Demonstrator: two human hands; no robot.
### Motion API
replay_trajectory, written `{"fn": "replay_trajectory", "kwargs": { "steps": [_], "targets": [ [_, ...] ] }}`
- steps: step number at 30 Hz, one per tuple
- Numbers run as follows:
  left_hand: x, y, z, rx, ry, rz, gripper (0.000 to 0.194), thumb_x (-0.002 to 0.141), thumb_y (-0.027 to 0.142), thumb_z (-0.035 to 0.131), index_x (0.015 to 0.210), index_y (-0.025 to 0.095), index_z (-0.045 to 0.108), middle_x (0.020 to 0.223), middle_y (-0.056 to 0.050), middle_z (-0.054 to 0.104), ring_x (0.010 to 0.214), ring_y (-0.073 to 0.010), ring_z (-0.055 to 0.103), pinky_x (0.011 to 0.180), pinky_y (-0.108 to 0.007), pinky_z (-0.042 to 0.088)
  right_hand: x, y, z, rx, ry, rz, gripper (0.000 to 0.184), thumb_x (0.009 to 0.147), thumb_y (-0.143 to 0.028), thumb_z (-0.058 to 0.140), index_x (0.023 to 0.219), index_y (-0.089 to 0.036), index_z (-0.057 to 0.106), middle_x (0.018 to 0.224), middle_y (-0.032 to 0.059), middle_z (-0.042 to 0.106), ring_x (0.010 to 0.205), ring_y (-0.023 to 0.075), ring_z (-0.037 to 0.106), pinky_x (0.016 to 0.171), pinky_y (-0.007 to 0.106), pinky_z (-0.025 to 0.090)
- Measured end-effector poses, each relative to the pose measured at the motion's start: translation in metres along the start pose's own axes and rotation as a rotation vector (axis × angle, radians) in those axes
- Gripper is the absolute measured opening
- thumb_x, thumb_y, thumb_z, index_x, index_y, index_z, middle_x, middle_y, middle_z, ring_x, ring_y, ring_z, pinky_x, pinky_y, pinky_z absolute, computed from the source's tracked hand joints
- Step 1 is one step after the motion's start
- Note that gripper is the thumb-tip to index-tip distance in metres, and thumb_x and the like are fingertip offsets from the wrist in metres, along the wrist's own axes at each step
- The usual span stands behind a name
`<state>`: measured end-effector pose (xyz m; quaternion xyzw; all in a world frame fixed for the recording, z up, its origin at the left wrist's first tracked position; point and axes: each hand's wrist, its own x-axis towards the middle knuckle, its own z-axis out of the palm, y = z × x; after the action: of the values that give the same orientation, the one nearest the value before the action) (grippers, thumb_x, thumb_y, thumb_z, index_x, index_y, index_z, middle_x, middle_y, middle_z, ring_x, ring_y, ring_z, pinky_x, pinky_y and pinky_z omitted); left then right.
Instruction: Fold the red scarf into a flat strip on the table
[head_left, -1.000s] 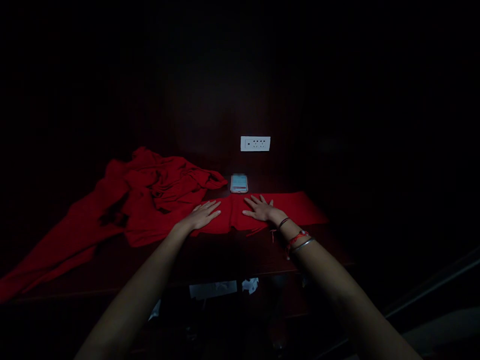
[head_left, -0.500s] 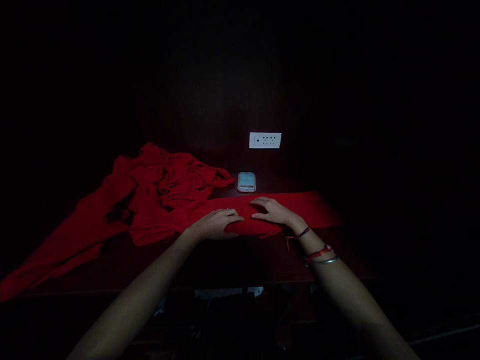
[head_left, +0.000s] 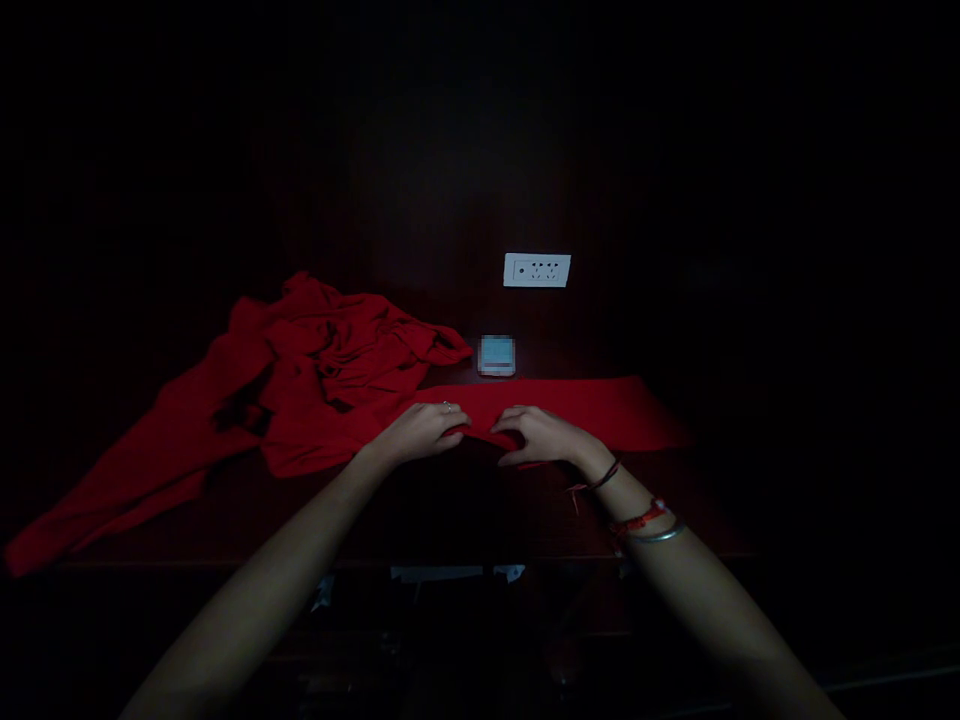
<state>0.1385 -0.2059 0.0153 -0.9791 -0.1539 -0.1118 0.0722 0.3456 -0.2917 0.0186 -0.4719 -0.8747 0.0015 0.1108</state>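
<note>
A long red cloth (head_left: 315, 390) lies across a dark table (head_left: 450, 510), bunched in a heap at the left and stretched in a flat folded strip to the right. My left hand (head_left: 420, 432) pinches the near edge of that strip, fingers curled, a ring on one finger. My right hand (head_left: 541, 436) grips the same edge a little to the right, fingers closed on the fabric. Bangles and a red thread circle my right wrist. The hands sit almost side by side at the strip's middle.
A phone (head_left: 496, 355) with a lit screen lies just behind the strip. A white wall socket plate (head_left: 536, 270) is mounted above it. White scraps (head_left: 435, 574) show under the table's front edge. The surroundings are very dark.
Both hands went from lying flat and spread on the cloth to curling and gripping its near edge, and that edge has been drawn up and back, narrowing the strip.
</note>
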Motion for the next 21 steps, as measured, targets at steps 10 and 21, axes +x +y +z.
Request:
{"fn": "replay_trajectory", "kwargs": {
  "steps": [10,21],
  "targets": [
    [0.002,0.0,0.007,0.035,0.088,0.034,0.021,0.085,0.03,0.038,0.093,0.018,0.055,0.085,-0.002,0.057,0.077,-0.0129,0.053,0.066,-0.021,0.039,0.001,0.001,-0.001,-0.032,0.139,0.157,0.01,0.076,-0.013,0.051,0.079,-0.014,0.061,0.078,0.0059,0.06,0.073,0.0132,0.053,0.067,0.022,0.036],
    [0.003,0.006,0.01,-0.035,0.113,0.067,0.018,0.085,0.02,0.038,0.083,0.018,0.055,0.08,-0.002,0.053,0.074,-0.0115,0.05,0.066,-0.02,0.037,-0.01,0.012,-0.007,0.051,0.032,0.145,0.008,0.074,-0.017,0.056,0.08,-0.014,0.061,0.079,0.0043,0.061,0.072,0.0122,0.053,0.066,0.021,0.035]
  ]
}}
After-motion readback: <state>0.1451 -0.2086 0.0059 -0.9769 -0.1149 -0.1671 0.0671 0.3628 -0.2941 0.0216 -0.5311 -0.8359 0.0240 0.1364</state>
